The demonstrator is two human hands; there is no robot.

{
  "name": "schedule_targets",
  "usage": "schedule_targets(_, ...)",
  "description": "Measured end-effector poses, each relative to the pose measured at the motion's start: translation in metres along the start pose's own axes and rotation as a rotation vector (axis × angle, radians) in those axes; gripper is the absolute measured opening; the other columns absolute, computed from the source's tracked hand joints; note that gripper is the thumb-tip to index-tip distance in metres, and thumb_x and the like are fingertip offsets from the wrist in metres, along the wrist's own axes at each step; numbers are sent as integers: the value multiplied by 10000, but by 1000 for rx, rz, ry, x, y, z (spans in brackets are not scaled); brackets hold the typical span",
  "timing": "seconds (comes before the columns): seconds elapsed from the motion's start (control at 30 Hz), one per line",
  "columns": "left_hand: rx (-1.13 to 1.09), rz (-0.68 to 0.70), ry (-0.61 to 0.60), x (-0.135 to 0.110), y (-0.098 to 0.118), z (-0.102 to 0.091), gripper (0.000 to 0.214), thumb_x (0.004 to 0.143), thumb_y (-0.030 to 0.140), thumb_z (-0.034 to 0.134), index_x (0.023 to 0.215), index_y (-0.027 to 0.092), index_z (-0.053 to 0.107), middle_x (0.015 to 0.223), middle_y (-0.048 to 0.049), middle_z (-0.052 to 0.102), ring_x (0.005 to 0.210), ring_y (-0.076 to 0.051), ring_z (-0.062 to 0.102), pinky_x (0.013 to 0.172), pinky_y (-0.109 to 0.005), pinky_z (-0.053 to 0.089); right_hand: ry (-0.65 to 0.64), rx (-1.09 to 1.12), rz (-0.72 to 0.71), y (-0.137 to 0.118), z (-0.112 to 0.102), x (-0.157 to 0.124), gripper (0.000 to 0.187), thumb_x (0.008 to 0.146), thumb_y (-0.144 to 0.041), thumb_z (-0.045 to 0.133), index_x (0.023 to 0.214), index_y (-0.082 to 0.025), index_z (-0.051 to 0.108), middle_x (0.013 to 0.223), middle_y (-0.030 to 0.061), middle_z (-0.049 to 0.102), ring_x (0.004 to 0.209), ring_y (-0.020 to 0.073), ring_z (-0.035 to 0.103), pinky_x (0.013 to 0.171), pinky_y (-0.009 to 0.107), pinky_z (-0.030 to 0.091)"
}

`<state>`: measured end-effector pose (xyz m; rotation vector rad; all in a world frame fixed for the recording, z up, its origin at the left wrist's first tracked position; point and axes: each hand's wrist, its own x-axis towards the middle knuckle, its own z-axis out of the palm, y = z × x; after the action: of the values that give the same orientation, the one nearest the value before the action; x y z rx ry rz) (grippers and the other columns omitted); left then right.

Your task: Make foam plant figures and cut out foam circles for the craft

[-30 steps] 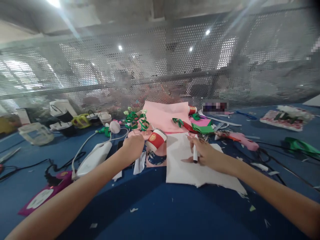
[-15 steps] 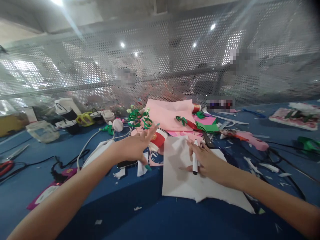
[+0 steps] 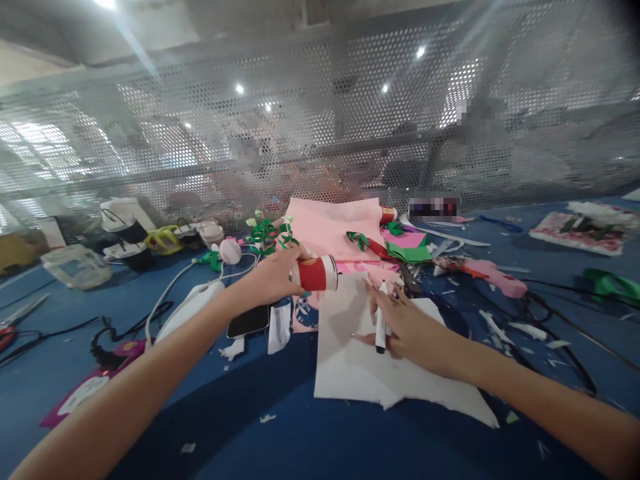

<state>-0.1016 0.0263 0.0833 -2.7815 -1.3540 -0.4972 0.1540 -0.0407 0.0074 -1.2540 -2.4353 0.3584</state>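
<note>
My left hand [image 3: 273, 275] is wrapped round a red and white paper cup [image 3: 316, 275], which is tipped on its side with one end facing right. Between the fingers of my right hand [image 3: 403, 323] is a white marker [image 3: 381, 327], its black end pointing toward me. That hand rests over a white sheet [image 3: 345, 360] with a ragged front edge. Behind the cup stand green curled paper stems [image 3: 267, 230]. A dark phone [image 3: 249, 321] and a white paper scrap [image 3: 279, 328] lie below my left wrist.
Pink sheet [image 3: 330, 230] and green paper [image 3: 410, 250] lie behind the white sheet. A pink glue gun [image 3: 500, 277] with its cable is to the right. Purple power strip [image 3: 95, 383], scissors [image 3: 20, 320] and a clear container [image 3: 75, 265] stand left. Perforated metal screen [image 3: 320, 133] closes the back.
My left hand has closed on the paper cup and tipped it sideways; before, its fingers were spread beside it. My right hand still holds the marker over the sheet. The view shifted slightly.
</note>
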Motion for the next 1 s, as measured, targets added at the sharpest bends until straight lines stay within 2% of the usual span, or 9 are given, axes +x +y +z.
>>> schedule_targets(0.17,5,190,-130,8,11,-19,507,699,96,623,1188,228,587,1208,-65,610,1147,-234,538,996,-411,387,45,85,30,-6,2,-2,432,825,-321,511,1219,-171,415,968,119,640,1031,330,570,944,530,375)
schedule_targets(0.27,-31,290,-181,20,17,-13,510,752,171,640,1249,256,560,1218,-76,602,1152,-245,526,1010,-419,374,262,189,179,-5,2,-2,331,785,-275,496,1090,-187,401,942,117,617,910,294,599,787,434,459)
schedule_targets(0.33,-110,302,-199,28,19,-4,609,770,222,651,1346,269,462,1282,-92,574,1194,-254,503,1019,-420,367,408,258,281,-1,1,-1,222,774,-262,468,971,-217,375,877,84,606,816,260,606,706,384,464)
schedule_targets(0.4,-226,263,-185,34,19,7,716,767,268,671,1411,268,358,1370,-106,512,1251,-262,466,1033,-422,358,466,300,325,4,-1,0,158,770,-261,460,874,-240,343,796,41,588,739,231,595,662,354,452)
schedule_targets(0.5,-443,204,-177,35,16,28,666,745,318,699,1350,252,427,1381,-105,499,1249,-265,474,1023,-422,378,492,344,340,8,-2,1,169,754,-267,487,828,-249,336,765,24,571,714,217,573,644,338,437)
schedule_targets(0.7,-936,82,-74,24,16,69,782,671,210,738,1354,236,358,1209,-121,577,1098,-245,580,928,-437,467,546,513,343,10,-2,1,185,706,-253,497,780,-254,327,653,-46,464,603,163,498,552,278,369)
schedule_targets(0.77,-930,43,-1,22,18,78,755,652,206,749,1318,212,395,1235,-127,561,1127,-253,560,971,-460,435,556,541,363,10,-2,1,181,710,-257,496,773,-253,326,616,-65,426,560,146,459,520,264,325)
schedule_targets(0.87,-888,-30,-30,21,17,89,626,666,266,750,1222,162,483,1181,-143,607,1099,-275,576,964,-493,435,552,595,374,14,-2,1,168,722,-245,492,785,-250,336,623,-69,445,566,141,455,523,258,307)
schedule_targets(1.0,-785,-69,-26,21,12,98,614,697,325,728,1240,166,491,1181,-144,623,1095,-295,577,933,-525,448,568,631,366,21,1,1,150,750,-242,500,794,-248,356,671,-56,478,610,147,458,550,268,325)
